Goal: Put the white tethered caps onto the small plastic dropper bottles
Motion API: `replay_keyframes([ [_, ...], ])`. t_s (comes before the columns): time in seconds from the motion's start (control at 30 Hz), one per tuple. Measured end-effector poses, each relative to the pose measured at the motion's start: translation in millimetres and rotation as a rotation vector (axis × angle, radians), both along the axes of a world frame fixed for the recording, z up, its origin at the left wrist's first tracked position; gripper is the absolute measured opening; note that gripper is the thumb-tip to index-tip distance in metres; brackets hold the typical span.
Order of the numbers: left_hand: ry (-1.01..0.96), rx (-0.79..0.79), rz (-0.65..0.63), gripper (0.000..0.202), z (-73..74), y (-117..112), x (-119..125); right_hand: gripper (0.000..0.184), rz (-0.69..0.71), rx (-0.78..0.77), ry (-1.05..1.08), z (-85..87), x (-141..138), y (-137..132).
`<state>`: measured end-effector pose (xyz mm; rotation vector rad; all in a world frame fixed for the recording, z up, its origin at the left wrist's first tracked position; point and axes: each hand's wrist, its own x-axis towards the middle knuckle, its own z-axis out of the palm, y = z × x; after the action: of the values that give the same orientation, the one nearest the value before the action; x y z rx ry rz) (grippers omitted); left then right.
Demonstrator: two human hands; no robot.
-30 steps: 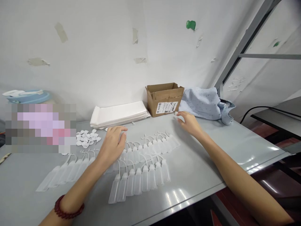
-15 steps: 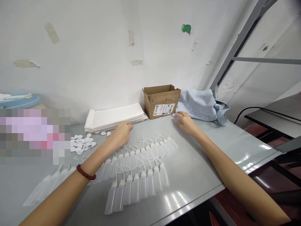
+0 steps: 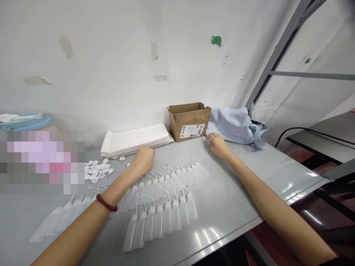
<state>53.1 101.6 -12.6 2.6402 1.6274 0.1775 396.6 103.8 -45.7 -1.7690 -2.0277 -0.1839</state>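
My left hand [image 3: 142, 159] reaches over the grey table [image 3: 238, 192] to the front edge of a stack of flat white bags [image 3: 133, 138]. Its fingers are curled against that edge, and what they grip is hidden. My right hand [image 3: 219, 145] lies just in front of the cardboard box [image 3: 188, 120], pinching a small white piece [image 3: 205, 139] at its fingertips. Between my arms, rows of small translucent squeeze bottles [image 3: 162, 220] with tethered caps lie flat. A second row [image 3: 177, 177] lies behind them and a third [image 3: 63, 218] to the left.
A pile of small white caps [image 3: 97, 170] sits left of my left hand. A light blue cloth [image 3: 235, 125] is bunched right of the box. A blue lidded container [image 3: 24, 120] stands far left. A black cable [image 3: 294, 130] and a metal frame [image 3: 266, 74] are beyond the table's right edge.
My left hand moved away from the bottles up to the edge of the white bag stack. My right hand stayed by the box with the small piece. The view shifted slightly.
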Motion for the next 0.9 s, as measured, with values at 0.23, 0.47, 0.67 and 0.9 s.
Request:
replay_keyframes([
  [0.23,-0.218,0.028,-0.061,0.032,15.1,-24,-7,0.035,-0.023,0.012,0.07,-4.2,3,1],
  [0.47,-0.579,0.068,0.052,0.022,39.7,-71,-30,0.017,0.004,-0.006,0.158,1.4,-8,-1],
  [0.67,-0.79,0.159,0.126,0.015,29.8,-94,-43,0.008,0.046,0.002,0.284,8.3,-23,-10],
  [0.9,-0.885,0.161,-0.013,0.008,29.5,-112,-29,0.011,0.056,0.086,0.595,36.3,-63,-43],
])
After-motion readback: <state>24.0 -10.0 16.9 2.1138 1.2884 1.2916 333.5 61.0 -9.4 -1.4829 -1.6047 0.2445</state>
